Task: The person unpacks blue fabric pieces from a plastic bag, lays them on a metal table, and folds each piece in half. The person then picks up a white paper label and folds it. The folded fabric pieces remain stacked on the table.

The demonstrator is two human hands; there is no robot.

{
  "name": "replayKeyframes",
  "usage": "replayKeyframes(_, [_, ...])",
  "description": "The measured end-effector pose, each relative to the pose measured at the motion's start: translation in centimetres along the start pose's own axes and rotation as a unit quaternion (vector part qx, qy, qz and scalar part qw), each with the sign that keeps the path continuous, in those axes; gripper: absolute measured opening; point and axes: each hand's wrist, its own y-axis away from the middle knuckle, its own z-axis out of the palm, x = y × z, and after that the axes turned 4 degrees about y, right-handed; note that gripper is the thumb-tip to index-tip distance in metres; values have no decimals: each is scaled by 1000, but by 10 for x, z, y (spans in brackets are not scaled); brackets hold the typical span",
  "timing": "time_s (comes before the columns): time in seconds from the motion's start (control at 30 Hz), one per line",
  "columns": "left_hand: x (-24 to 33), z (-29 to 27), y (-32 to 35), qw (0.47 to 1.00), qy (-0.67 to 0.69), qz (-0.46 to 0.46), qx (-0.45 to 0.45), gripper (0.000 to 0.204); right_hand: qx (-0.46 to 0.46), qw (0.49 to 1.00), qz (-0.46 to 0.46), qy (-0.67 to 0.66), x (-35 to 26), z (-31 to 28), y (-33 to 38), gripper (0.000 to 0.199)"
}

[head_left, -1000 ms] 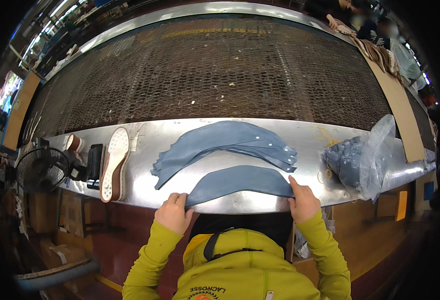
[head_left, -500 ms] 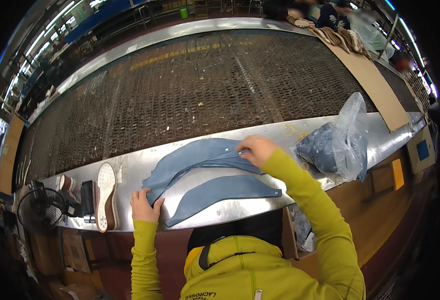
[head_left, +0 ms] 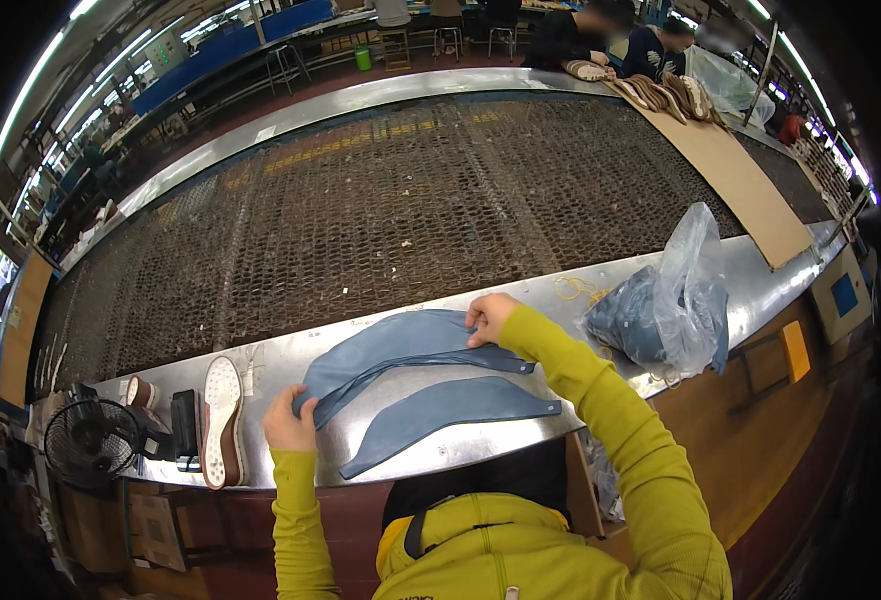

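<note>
Both hands are on the blue leather now. The right hand (head_left: 489, 318) lies on the far end of the stack of curved blue pieces (head_left: 401, 350), fingers pressed down on the top layer; whether they pinch it or only rest there, I cannot tell. Half a second ago this hand was at about the same spot on the stack, and a second ago it was down at the near edge of the worktop (head_left: 521, 440), holding the end of the single piece. The left hand (head_left: 289, 425) is closed on the near left tip of the stack, thumb over the edge. It has stayed at the left end through all three moments.

The single blue piece (head_left: 451, 410) lies flat and free just in front of the stack, nearer the person, no hand on it.

To the left, a white shoe sole (head_left: 223, 420) stands on its edge, with a small black fan (head_left: 89, 440) beyond it. To the right sits a clear plastic bag (head_left: 676, 300) with more blue pieces inside. Behind everything runs the wire mesh belt (head_left: 381, 210).
</note>
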Motion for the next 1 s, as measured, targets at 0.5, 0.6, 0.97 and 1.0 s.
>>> replayKeyframes(0.5, [14,11,6,993,-97,25,-67,52,63,997,-41,-19,21,-2,54,18])
replayKeyframes(0.6, [23,13,11,993,-101,43,-40,57,103,993,-50,0,32,-2,61,19])
replayKeyframes(0.97, [23,15,21,990,-56,-67,-106,46,116,990,-13,-73,36,4,76,19])
replayKeyframes(1.0, [24,15,22,988,-60,-85,-118,45,108,991,-1,-82,36,4,79,20])
